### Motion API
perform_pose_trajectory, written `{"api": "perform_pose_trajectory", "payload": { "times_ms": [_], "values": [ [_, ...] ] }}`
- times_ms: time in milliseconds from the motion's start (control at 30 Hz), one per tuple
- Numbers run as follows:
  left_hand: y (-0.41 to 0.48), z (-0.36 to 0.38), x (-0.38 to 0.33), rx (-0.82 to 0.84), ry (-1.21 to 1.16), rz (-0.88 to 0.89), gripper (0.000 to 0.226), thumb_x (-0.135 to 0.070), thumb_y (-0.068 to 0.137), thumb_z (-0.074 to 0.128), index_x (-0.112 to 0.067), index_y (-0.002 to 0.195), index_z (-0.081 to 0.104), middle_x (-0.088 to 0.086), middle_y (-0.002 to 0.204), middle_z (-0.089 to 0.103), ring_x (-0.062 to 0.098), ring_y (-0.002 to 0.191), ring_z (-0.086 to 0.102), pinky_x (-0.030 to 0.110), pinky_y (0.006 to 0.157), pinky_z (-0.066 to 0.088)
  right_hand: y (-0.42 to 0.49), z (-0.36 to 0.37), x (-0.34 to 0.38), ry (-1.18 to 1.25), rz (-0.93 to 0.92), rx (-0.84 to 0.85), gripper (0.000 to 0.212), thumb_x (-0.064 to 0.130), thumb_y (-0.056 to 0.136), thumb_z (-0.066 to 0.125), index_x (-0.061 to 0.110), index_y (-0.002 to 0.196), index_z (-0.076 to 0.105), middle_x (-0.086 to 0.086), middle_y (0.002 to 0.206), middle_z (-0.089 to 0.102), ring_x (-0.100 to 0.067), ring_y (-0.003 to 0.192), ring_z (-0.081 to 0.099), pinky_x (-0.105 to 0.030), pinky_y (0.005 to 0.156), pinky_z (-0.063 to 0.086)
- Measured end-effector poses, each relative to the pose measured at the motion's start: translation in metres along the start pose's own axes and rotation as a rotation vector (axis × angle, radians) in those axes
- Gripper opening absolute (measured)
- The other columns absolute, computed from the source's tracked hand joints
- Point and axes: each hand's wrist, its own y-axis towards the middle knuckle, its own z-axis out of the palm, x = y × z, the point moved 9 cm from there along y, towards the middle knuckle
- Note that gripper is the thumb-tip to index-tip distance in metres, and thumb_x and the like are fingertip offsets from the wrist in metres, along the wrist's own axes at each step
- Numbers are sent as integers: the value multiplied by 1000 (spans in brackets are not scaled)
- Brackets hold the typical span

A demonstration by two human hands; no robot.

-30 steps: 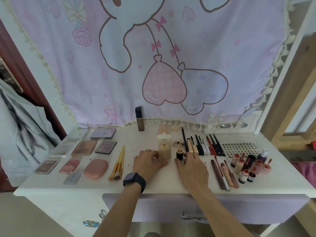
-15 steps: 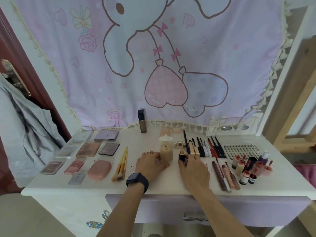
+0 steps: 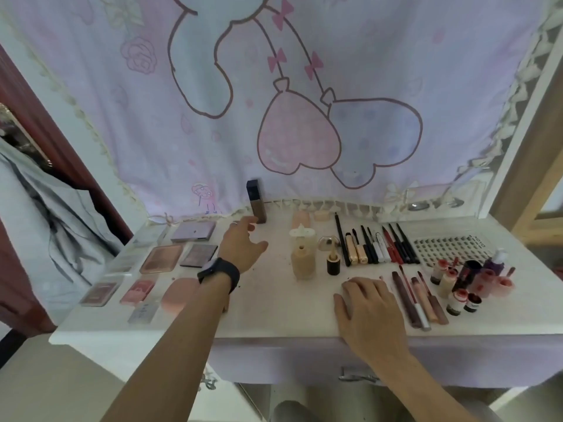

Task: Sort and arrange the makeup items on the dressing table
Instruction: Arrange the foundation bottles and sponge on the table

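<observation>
Bottle [image 3: 256,202], brown and upright, is being found at one o'clock, just beyond the left hand [image 3: 243,246], fingers spread and empty; the right hand [image 3: 370,306] is being rested flat on the table [image 3: 283,306], farther off.

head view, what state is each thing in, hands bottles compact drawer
left hand: open, fingers spread, stretched toward the brown tube, holding nothing
right hand: flat on the table, holding nothing
brown tube: upright at the back, dark cap on
beige bottle: upright
black bottle: upright
pink compact: closed, lying flat
pencil row: lying side by side
drawer: closed
</observation>
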Motion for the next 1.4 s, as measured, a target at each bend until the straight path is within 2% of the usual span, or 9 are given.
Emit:
{"api": "perform_pose_trajectory", "payload": {
  "times_ms": [167,333,433,533,733,1000,1100,1233,1400],
  "values": [
    [37,9,11,-85,-183,-202,81,-27,82,79,-13,148,34,13,146,45,31,130,48,41,107,43,-2,-1,3,54,-37,-23,22,27,90,69,10,103,75,-6,107,72,-25,102,63,-36,85,54],
    [63,29,22,-167,-242,-351,89,-40,84,76,-10,151,26,16,151,39,34,134,45,42,106,41,-6,2,1,87,-45,-54,27,29,94,61,11,107,75,-5,110,71,-24,104,61,-33,88,51],
    [80,34,26,-215,-290,-372,85,-43,83,75,-11,149,32,14,146,48,33,128,51,41,102,45,-4,0,1,108,-59,-64,28,30,94,58,12,109,74,-4,109,71,-23,103,59,-33,88,53],
    [88,38,31,-234,-326,-381,61,-41,84,73,-16,134,47,9,127,63,28,110,62,39,94,52,-3,0,3,115,-77,-64,26,29,94,60,12,108,74,-3,108,70,-22,103,59,-34,89,54],
    [78,32,33,-307,-245,-363,36,-30,86,66,-16,119,61,6,109,66,24,91,57,33,81,48,-4,3,2,90,-85,-62,25,28,94,60,13,108,74,-3,108,70,-22,103,58,-36,90,55],
    [13,-11,33,-383,-663,-253,18,-31,87,71,-22,101,64,-5,101,69,14,91,65,25,75,48,-2,4,0,114,-18,9,24,26,91,67,13,109,76,-2,111,72,-21,106,61,-31,90,54],
    [-25,-25,23,-409,-830,-196,24,-33,90,70,-20,110,66,-3,101,72,9,87,66,27,76,49,-3,1,2,132,3,8,23,25,90,70,13,109,77,-2,111,72,-21,106,62,-29,90,53],
    [-81,-21,6,-339,-1021,-134,21,-31,93,67,-16,108,65,6,101,69,26,96,69,39,86,57,-2,-1,0,155,10,27,26,24,93,68,9,112,75,-4,111,73,-24,106,61,-31,90,52],
    [-139,11,-24,-162,-1010,-78,18,-26,93,68,-15,106,63,-1,89,68,27,77,71,34,70,61,2,-2,-5,390,124,128,37,42,99,53,18,125,64,9,110,67,-14,108,54,-26,93,43]
  ]
}}
